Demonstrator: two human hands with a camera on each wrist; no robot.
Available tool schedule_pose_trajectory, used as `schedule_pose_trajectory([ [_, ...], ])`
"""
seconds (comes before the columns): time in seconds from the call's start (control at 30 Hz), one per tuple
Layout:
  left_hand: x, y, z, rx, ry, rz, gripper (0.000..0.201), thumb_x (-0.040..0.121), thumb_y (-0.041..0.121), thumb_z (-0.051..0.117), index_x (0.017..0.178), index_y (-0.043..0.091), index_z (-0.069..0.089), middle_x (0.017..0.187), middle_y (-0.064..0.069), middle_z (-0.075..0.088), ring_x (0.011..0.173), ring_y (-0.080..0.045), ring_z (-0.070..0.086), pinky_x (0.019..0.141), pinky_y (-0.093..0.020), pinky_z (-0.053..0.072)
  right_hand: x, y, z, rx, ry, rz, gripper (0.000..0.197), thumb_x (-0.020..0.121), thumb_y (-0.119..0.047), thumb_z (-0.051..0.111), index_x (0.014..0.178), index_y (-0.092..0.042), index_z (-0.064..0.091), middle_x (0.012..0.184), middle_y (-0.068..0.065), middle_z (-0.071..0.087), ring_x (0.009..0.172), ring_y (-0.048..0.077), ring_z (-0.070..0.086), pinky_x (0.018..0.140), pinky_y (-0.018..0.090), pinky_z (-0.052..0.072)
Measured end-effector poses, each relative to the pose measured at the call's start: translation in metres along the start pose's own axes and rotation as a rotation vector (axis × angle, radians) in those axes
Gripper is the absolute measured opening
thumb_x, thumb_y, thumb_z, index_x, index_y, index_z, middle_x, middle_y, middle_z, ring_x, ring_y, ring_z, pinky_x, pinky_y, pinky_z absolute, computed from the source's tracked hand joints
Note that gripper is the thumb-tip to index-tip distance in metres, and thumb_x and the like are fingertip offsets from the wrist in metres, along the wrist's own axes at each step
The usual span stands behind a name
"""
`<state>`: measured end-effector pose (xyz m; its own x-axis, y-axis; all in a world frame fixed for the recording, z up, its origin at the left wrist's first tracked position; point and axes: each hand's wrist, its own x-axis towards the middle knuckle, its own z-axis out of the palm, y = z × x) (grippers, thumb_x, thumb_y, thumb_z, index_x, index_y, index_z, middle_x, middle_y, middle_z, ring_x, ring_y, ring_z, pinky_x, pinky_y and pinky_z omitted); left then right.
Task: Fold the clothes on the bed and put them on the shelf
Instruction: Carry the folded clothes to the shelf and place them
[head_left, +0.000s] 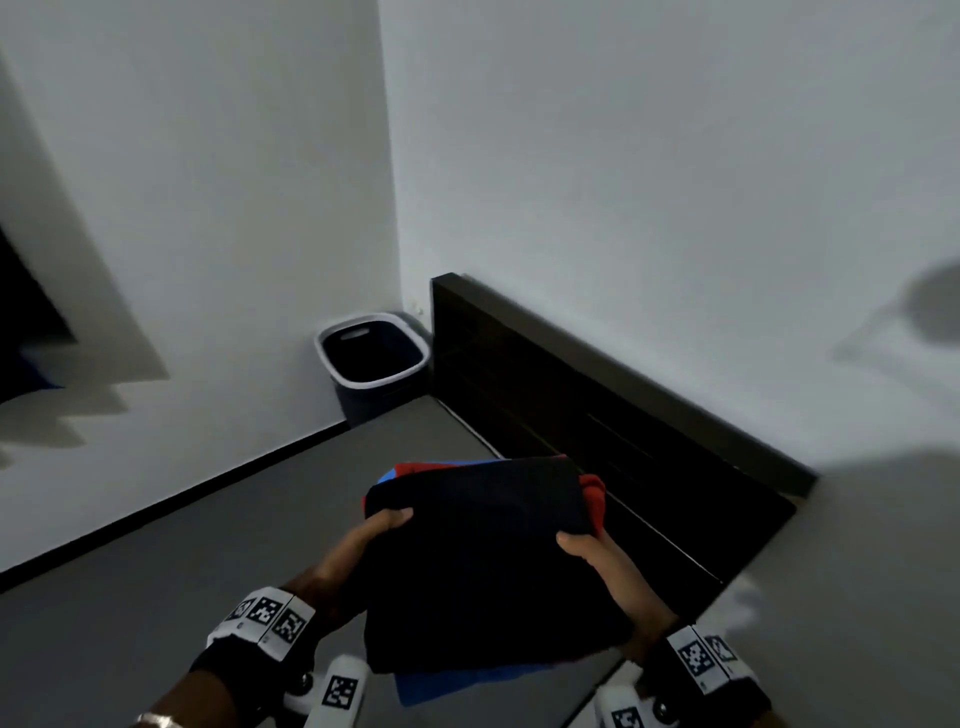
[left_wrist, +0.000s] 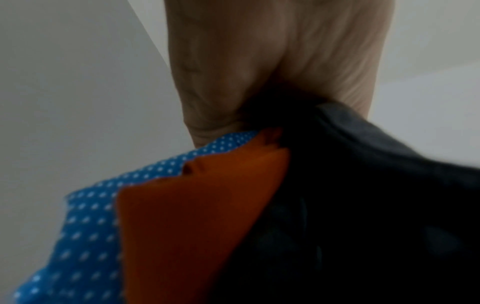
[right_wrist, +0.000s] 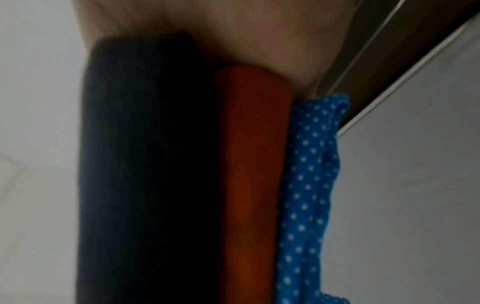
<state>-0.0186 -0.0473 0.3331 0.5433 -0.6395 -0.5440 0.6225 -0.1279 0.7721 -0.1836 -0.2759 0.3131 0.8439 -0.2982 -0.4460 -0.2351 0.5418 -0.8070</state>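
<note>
I carry a stack of folded clothes (head_left: 483, 561) in front of me: a black garment (left_wrist: 363, 205) on top, a red one (left_wrist: 197, 216) in the middle and a blue white-dotted one (left_wrist: 85, 236) at the bottom. My left hand (head_left: 371, 530) grips the stack's left edge, thumb on top. My right hand (head_left: 597, 558) grips its right edge the same way. In the right wrist view the black (right_wrist: 145, 164), red (right_wrist: 249, 174) and blue dotted (right_wrist: 309, 185) layers lie edge-on under my palm. My fingers under the stack are hidden.
A dark headboard (head_left: 597, 395) runs along the white wall on the right. A dark laundry basket (head_left: 374, 358) with a white rim stands in the corner. Grey floor (head_left: 182, 571) lies to the left. A dark object (head_left: 26, 332) shows at the left edge.
</note>
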Motion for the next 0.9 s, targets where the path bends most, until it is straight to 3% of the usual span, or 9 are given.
schedule_pose_trajectory([
  [0.07, 0.018, 0.007, 0.032, 0.039, -0.047, -0.012, 0.05, 0.085, 0.033, 0.061, 0.123, 0.0, 0.06, 0.114, -0.025, 0.068, 0.098, -0.035, 0.069, 0.088, -0.042, 0.052, -0.01, -0.014, -0.025, -0.015, 0.079, -0.086, 0.031, 0.096, -0.013, 0.052, 0.118, -0.033, 0.063, 0.103, 0.007, 0.075, 0.093, 0.023, 0.072, 0.071, 0.032, 0.056],
  [0.1, 0.025, 0.01, 0.048, 0.056, -0.075, -0.023, 0.052, 0.086, 0.034, 0.062, 0.125, 0.0, 0.059, 0.115, -0.025, 0.068, 0.101, -0.036, 0.068, 0.09, -0.043, 0.051, -0.014, -0.019, -0.038, -0.006, 0.113, -0.138, 0.036, 0.096, -0.011, 0.052, 0.117, -0.038, 0.062, 0.105, 0.007, 0.074, 0.095, 0.023, 0.072, 0.072, 0.033, 0.056],
  [0.17, 0.038, 0.015, 0.076, 0.081, -0.129, -0.039, 0.052, 0.087, 0.034, 0.061, 0.128, 0.001, 0.057, 0.116, -0.024, 0.068, 0.104, -0.037, 0.067, 0.089, -0.043, 0.052, -0.03, -0.03, -0.054, 0.05, 0.145, -0.199, 0.037, 0.09, -0.012, 0.056, 0.113, -0.04, 0.066, 0.11, 0.01, 0.072, 0.099, 0.028, 0.07, 0.079, 0.039, 0.055],
  [0.3, 0.058, 0.019, 0.134, 0.121, -0.255, -0.055, 0.046, 0.092, 0.031, 0.057, 0.127, 0.001, 0.057, 0.115, -0.023, 0.068, 0.098, -0.033, 0.07, 0.074, -0.037, 0.058, -0.069, -0.046, -0.088, 0.101, 0.243, -0.278, 0.034, 0.077, -0.021, 0.065, 0.098, -0.047, 0.072, 0.106, 0.012, 0.073, 0.093, 0.03, 0.071, 0.072, 0.036, 0.058],
  [0.37, 0.065, 0.019, 0.158, 0.134, -0.31, -0.067, 0.045, 0.092, 0.03, 0.058, 0.125, 0.0, 0.057, 0.113, -0.023, 0.069, 0.095, -0.032, 0.071, 0.076, -0.038, 0.056, -0.084, -0.048, -0.105, 0.104, 0.286, -0.293, 0.043, 0.079, -0.024, 0.065, 0.121, -0.035, 0.064, 0.114, 0.015, 0.07, 0.103, 0.036, 0.067, 0.081, 0.041, 0.057],
  [0.43, 0.069, 0.017, 0.185, 0.146, -0.361, -0.074, 0.042, 0.091, 0.028, 0.058, 0.122, 0.0, 0.059, 0.108, -0.023, 0.07, 0.09, -0.03, 0.072, 0.076, -0.037, 0.055, -0.1, -0.047, -0.123, 0.117, 0.34, -0.31, 0.051, 0.084, -0.024, 0.063, 0.134, -0.019, 0.053, 0.121, 0.02, 0.066, 0.111, 0.042, 0.062, 0.091, 0.047, 0.054],
  [0.63, 0.082, 0.01, 0.256, 0.267, -0.541, -0.126, 0.039, 0.091, 0.029, 0.059, 0.117, 0.0, 0.066, 0.114, -0.023, 0.069, 0.09, -0.029, 0.07, 0.085, -0.036, 0.054, -0.153, -0.04, -0.166, 0.2, 0.505, -0.416, 0.058, 0.087, -0.026, 0.069, 0.14, -0.015, 0.047, 0.13, 0.02, 0.061, 0.117, 0.041, 0.059, 0.106, 0.053, 0.041],
  [0.8, 0.086, 0.0, 0.301, 0.348, -0.718, -0.219, 0.035, 0.08, 0.033, 0.072, 0.094, 0.001, 0.074, 0.092, -0.019, 0.071, 0.075, -0.027, 0.068, 0.068, -0.032, 0.055, -0.197, -0.037, -0.18, 0.243, 0.663, -0.462, 0.046, 0.09, -0.022, 0.056, 0.136, -0.015, 0.052, 0.126, 0.019, 0.063, 0.115, 0.04, 0.06, 0.105, 0.051, 0.043],
  [0.9, 0.084, -0.013, 0.337, 0.405, -0.834, -0.298, 0.039, 0.079, 0.032, 0.074, 0.1, 0.0, 0.071, 0.092, -0.019, 0.069, 0.076, -0.028, 0.067, 0.069, -0.034, 0.056, -0.23, -0.03, -0.19, 0.278, 0.775, -0.511, 0.042, 0.09, -0.02, 0.055, 0.132, -0.014, 0.054, 0.124, 0.02, 0.064, 0.116, 0.041, 0.059, 0.106, 0.05, 0.042],
])
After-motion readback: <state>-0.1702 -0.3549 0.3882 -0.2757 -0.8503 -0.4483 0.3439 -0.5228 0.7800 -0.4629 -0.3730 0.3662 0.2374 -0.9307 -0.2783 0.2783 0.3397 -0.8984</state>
